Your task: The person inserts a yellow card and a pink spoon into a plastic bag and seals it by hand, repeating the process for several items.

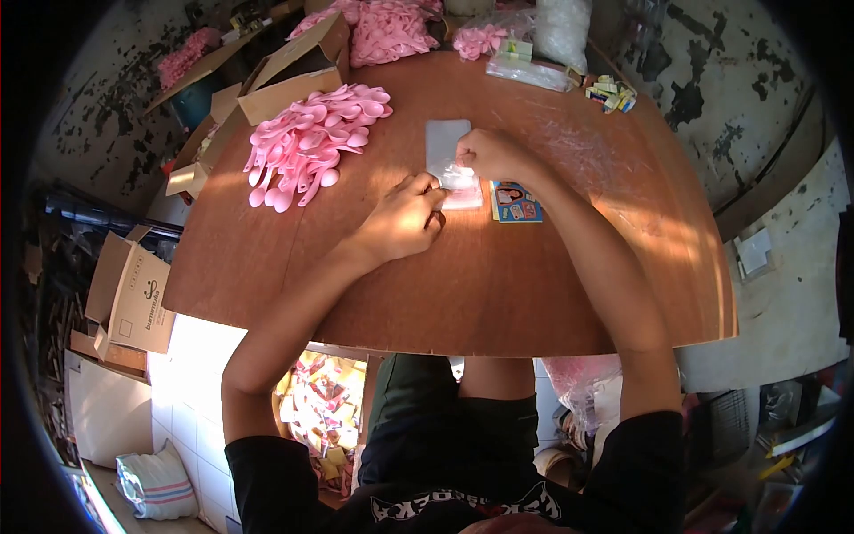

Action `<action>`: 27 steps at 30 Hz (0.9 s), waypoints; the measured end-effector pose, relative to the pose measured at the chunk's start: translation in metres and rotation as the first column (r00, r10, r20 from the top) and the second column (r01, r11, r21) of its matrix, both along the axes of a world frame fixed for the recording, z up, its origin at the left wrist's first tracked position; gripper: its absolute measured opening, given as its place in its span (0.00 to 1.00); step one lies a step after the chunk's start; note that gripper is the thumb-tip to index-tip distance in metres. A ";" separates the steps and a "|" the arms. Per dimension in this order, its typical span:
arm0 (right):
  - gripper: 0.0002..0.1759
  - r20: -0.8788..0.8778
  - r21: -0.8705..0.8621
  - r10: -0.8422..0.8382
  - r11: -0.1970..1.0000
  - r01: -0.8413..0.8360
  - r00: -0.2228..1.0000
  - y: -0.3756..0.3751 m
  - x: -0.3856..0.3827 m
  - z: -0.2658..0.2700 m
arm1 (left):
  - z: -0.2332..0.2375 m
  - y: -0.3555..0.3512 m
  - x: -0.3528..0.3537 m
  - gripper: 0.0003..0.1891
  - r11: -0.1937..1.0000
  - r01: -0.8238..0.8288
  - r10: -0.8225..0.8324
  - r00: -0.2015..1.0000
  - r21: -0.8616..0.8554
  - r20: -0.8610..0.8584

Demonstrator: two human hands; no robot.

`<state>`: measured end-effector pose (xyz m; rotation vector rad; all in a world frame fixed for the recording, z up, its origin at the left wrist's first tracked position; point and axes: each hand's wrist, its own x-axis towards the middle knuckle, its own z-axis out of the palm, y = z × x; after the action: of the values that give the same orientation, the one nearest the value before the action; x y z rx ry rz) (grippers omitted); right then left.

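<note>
In the middle of the table lies a small stack of clear plastic bags [447,136]. Over its near part, my right hand [500,156] is closed in a pinch at a clear plastic bag [461,191], which has a pinkish tint near its lower end. My left hand [405,218] rests on the table to the left, its fingers curled and the fingertips closed at that bag's left edge. Just right of the bag are printed cards [518,205], blue with a cartoon figure. A heap of pink plastic spoons [313,133] is spread at the left.
Cardboard boxes [298,76] stand at the back left, beside bagged pink items [391,34]. Clear packaging [532,73] and small yellow-green packets [610,93] sit at the back right. Thin clear strips [596,160] are scattered on the brown table [294,285]. Below is a box of colourful packets [322,400].
</note>
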<state>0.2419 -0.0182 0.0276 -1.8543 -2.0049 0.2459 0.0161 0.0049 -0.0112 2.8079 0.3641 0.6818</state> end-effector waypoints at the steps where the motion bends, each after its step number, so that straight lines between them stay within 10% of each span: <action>1: 0.09 0.001 0.003 0.001 1.000 -0.001 1.000 -0.003 -0.004 0.002 | -0.001 -0.001 0.001 0.19 1.000 0.001 -0.001 1.000 -0.020 0.004; 6: 0.07 0.003 0.508 0.012 0.861 -0.012 1.000 -0.047 -0.035 0.023 | 0.006 0.000 -0.005 0.21 0.994 0.018 -0.024 0.998 -0.104 -0.056; 10: 0.03 0.302 0.404 0.051 0.897 -0.177 0.952 -0.105 -0.064 0.038 | 0.038 -0.034 -0.032 0.31 0.967 -0.229 0.237 0.969 -0.111 0.064; 16: 0.05 -0.015 0.396 0.345 0.864 -0.311 0.939 -0.167 -0.104 0.037 | 0.050 -0.088 -0.076 0.23 1.000 0.008 -0.004 0.969 -0.014 0.246; 18: 0.06 -0.035 0.397 0.390 0.850 -0.346 0.920 -0.172 -0.102 0.049 | 0.041 -0.089 -0.089 0.12 0.943 0.206 -0.140 0.959 -0.262 0.247; 20: 0.07 -0.266 0.034 0.150 0.989 -0.146 0.952 -0.172 -0.088 0.058 | 0.043 -0.098 -0.091 0.06 0.922 0.159 -0.052 0.955 -0.353 0.293; 23: 0.09 0.110 0.282 0.045 0.957 -0.075 0.993 -0.147 -0.044 0.036 | 0.034 -0.098 -0.091 0.07 0.384 0.261 0.247 0.895 -0.886 0.371; 24: 0.10 0.352 0.401 -0.066 0.912 -0.087 0.934 -0.144 -0.033 0.030 | 0.029 -0.095 -0.088 0.07 0.386 0.265 0.247 0.893 -0.884 0.376; 27: 0.13 0.272 0.287 -0.057 0.957 -0.024 0.961 -0.143 -0.021 0.019 | 0.027 -0.087 -0.080 0.08 0.452 0.323 0.278 0.835 -0.831 0.475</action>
<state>0.2212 -0.1612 0.0469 -1.7936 -2.0694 -0.3166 -0.0640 -0.0820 0.0162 1.4728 0.4002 0.9036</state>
